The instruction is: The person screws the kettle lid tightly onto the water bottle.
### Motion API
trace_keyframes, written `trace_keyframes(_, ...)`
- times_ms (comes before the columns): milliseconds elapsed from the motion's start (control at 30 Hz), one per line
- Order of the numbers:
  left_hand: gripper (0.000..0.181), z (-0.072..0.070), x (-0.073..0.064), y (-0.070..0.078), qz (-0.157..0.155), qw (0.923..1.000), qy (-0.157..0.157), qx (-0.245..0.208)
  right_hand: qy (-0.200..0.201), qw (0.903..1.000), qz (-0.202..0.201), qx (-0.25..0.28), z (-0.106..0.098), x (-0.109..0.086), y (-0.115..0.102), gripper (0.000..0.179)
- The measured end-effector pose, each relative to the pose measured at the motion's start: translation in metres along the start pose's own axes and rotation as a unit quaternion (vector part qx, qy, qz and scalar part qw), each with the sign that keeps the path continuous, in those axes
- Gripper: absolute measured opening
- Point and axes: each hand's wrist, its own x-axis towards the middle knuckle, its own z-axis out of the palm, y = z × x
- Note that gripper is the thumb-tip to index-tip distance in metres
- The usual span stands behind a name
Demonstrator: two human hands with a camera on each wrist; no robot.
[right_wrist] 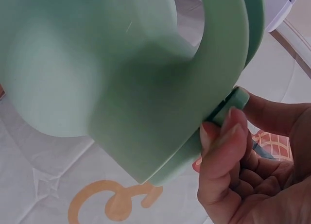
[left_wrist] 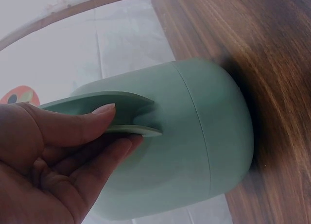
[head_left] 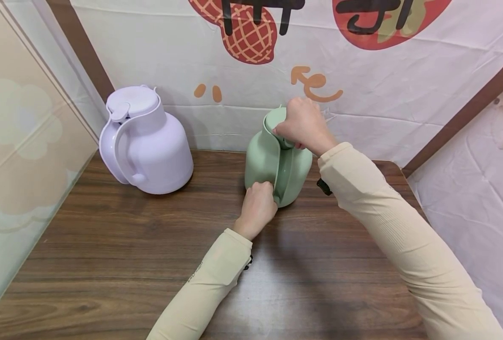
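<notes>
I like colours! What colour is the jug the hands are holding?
The jug is plain pale green, clearest in the head view.

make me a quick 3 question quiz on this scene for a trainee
1. True or false: the left hand grips the handle of the green jug.
2. Where does the right hand grip? A) the jug's lid B) its base C) the lilac jug
3. Fill in: both jugs stand on the wooden ____.

Key: 1 true; 2 A; 3 table.
</notes>
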Motion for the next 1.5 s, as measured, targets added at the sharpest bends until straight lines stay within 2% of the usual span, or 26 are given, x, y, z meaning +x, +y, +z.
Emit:
trace_keyframes(267, 0.039, 0.0002, 0.0002, -0.0004, 0.011, 0.9999, 0.006, 0.0, 0.009, 0.9999, -0.008, -0.003, 0.0013, -0.0001, -0.0008, 0.026)
trace_keyframes(533, 0.037, 0.0013, 0.0005, -0.0007, 0.017, 0.9997, 0.013, 0.005, 0.012, 0.9999, -0.004, -0.001, 0.0021, 0.0007, -0.0017, 0.026)
trace_keyframes(1067, 0.041, 0.0005, -0.0008, 0.0, 0.009, 0.9999, 0.005, -0.001, 0.025, 0.9996, 0.008, 0.008, 0.0042, 0.0006, -0.0041, 0.024)
trace_keyframes(1300, 0.038, 0.0016, -0.0006, -0.0006, 0.011, 0.9999, 0.011, 0.001, 0.036, 0.9991, 0.001, 0.024, 0.0053, 0.0001, -0.0043, 0.024)
trace_keyframes(1500, 0.038, 0.0012, -0.0007, 0.0005, 0.001, 1.0, 0.008, 0.001, 0.041, 0.9989, 0.005, 0.024, 0.006, 0.0003, -0.0046, 0.024)
